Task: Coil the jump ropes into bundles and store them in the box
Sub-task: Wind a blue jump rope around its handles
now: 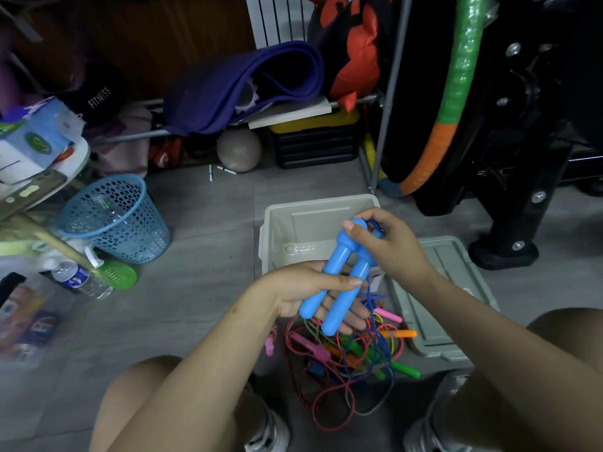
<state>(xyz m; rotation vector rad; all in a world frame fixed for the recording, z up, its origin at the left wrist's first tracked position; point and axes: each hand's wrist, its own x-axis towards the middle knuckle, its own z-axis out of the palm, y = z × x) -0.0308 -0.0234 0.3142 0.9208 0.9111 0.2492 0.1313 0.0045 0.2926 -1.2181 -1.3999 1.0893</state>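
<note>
Directly ahead of a crouching person, a grey box [277, 223] stands open on the tiled floor, its lid [453, 288] lying flat just to its right. Nearer the person, between the knees, a tangled pile of jump ropes [346, 353] in pink, orange, green and red sprawls on the floor. Both hands are raised over the gap between pile and box, the box just beyond them.

They hold one blue jump rope's pair of handles [339, 282] side by side. The handles' long axis runs diagonally, lower ends toward the person's left, upper ends toward the box. The left hand [313, 295] cradles the lower half, thumb laid across. The right hand [388, 246] pinches the top ends, where the blue cord [372, 305] emerges and hangs down into the pile, not yet coiled.
</note>
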